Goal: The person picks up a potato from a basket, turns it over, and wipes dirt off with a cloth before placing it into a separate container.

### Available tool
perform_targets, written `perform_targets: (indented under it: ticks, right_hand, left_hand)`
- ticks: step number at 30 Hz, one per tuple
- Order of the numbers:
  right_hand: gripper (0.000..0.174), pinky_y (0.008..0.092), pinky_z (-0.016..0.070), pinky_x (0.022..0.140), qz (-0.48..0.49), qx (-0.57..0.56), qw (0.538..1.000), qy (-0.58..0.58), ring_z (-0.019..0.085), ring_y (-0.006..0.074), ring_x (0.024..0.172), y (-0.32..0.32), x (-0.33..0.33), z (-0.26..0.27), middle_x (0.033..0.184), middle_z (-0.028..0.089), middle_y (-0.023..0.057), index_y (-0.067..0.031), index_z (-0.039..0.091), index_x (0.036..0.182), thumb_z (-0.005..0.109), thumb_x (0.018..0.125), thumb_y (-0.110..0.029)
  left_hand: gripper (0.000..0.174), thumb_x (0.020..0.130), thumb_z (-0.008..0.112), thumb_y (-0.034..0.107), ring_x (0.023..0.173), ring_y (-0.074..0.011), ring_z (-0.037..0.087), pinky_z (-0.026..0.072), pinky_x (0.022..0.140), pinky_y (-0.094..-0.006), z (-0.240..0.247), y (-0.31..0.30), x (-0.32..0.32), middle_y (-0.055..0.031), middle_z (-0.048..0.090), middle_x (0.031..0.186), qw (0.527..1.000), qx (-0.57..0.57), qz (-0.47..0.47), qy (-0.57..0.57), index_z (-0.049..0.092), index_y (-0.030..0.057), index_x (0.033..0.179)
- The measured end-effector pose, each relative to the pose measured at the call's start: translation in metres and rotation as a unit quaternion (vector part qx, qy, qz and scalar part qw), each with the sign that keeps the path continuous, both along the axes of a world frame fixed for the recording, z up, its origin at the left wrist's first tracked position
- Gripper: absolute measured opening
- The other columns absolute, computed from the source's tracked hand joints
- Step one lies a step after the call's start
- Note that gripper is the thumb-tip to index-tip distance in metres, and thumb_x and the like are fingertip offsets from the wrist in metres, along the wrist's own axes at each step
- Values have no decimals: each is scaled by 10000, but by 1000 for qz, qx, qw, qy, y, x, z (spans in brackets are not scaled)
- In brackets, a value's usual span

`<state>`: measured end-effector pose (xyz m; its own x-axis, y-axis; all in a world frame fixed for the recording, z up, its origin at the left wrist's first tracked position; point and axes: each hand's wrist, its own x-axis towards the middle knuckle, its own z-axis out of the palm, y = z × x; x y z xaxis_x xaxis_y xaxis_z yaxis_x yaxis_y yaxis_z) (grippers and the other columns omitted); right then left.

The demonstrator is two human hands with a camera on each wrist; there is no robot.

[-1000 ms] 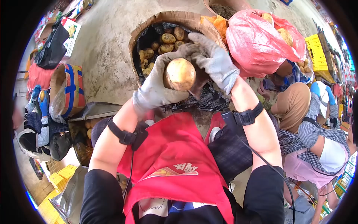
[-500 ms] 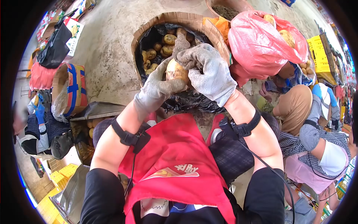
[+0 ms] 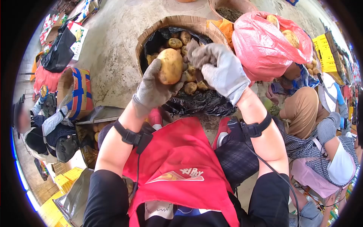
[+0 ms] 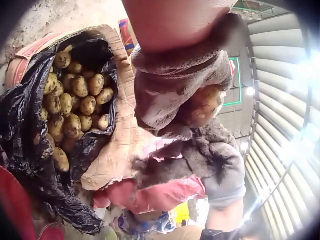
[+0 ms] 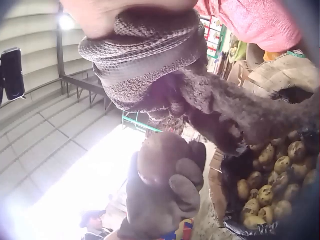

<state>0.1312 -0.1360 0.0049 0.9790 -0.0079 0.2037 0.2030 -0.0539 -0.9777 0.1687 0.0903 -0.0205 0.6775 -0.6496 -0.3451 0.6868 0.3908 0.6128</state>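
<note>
In the head view my gloved left hand (image 3: 151,89) grips a large pale potato (image 3: 170,66) with its thumb and fingers, above the box. Only part of that potato shows between the fingers in the left wrist view. Just to its right is my gloved right hand (image 3: 223,68), fingers curled on a dirty grey-brown cloth (image 4: 167,170) that dangles loosely in the left wrist view. Below both hands stands a round cardboard box (image 3: 159,26) lined with a black plastic bag (image 3: 200,104). Several soil-marked potatoes (image 4: 80,86) lie inside it.
A pink woven sack (image 3: 261,45) with potatoes at its mouth stands right of the box, near a tub of soil (image 3: 228,13). Another person (image 3: 325,140) sits at the right, and one (image 3: 49,128) at the left beside a taped carton (image 3: 81,92).
My right hand and cloth have come away from the potato to the right. The left hand has turned the potato and raised it slightly, so more of its surface shows.
</note>
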Motion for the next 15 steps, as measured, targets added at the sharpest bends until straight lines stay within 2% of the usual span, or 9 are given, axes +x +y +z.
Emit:
perform_targets:
  ticks: [2,4,5,6,8,10,12,14,15]
  right_hand:
    - [206,286,575,769,-20,62,998,-13,706,164,846,2,5,1,949,744,115,50,688,965,564,803,77]
    - [226,271,570,818,25,60,998,-1,701,159,896,13,9,-3,966,735,116,57,685,990,560,804,84]
    - [242,330,564,859,-15,28,999,-8,699,206,915,24,-2,-7,954,720,110,4,698,988,585,784,66]
    - [214,410,551,878,-60,-192,970,-137,687,287,897,27,0,-11,947,700,117,-67,705,968,617,786,3]
    - [154,456,531,887,-10,-305,933,-193,665,339,901,36,-11,-16,982,691,127,-128,714,936,643,806,-86]
    - [172,478,549,892,134,-526,839,-43,678,355,999,53,-28,-4,1024,701,133,-141,743,966,653,820,-132]
    - [186,467,566,877,135,-569,811,11,682,354,1007,50,-28,-8,1053,711,144,-135,756,969,652,815,-128]
    - [178,437,578,855,57,-477,877,13,695,346,972,32,-24,-11,1040,724,149,-121,764,941,643,810,-128]
    - [161,397,580,862,56,-361,929,65,702,349,951,22,-14,-11,1018,730,159,-111,761,894,634,795,-114]
  left_hand:
    - [753,929,632,655,1071,-234,691,574,872,-346,-9,-1,-2,-89,675,1247,999,-12,-14,28,519,113,1438]
    - [699,974,578,633,1086,-235,691,576,886,-364,-15,-6,-4,-86,671,1281,997,-61,-54,9,520,120,1445]
    - [676,994,546,625,1093,-235,691,574,907,-380,-18,-11,-7,-85,668,1299,998,-52,-18,3,520,125,1448]
    - [655,1013,514,617,1099,-234,691,573,928,-396,-17,-17,-11,-83,664,1318,999,-43,20,-3,519,131,1452]
    - [681,1024,479,625,1184,-245,659,537,1025,-448,-41,-10,-1,-98,642,1365,998,-11,44,41,524,88,1441]
    - [723,1005,497,646,1204,-268,646,526,1042,-447,-34,-10,3,-126,633,1371,999,-25,9,-28,526,61,1430]
    - [783,968,501,699,1186,-282,649,514,1048,-442,-24,-11,9,-146,638,1349,997,-51,40,41,533,55,1412]
    - [779,952,500,722,1169,-279,654,531,1016,-446,-4,0,6,-121,648,1324,999,-31,15,16,545,92,1407]
    - [779,952,500,722,1169,-279,654,531,1016,-446,-5,4,7,-121,648,1324,999,-33,18,15,545,92,1407]
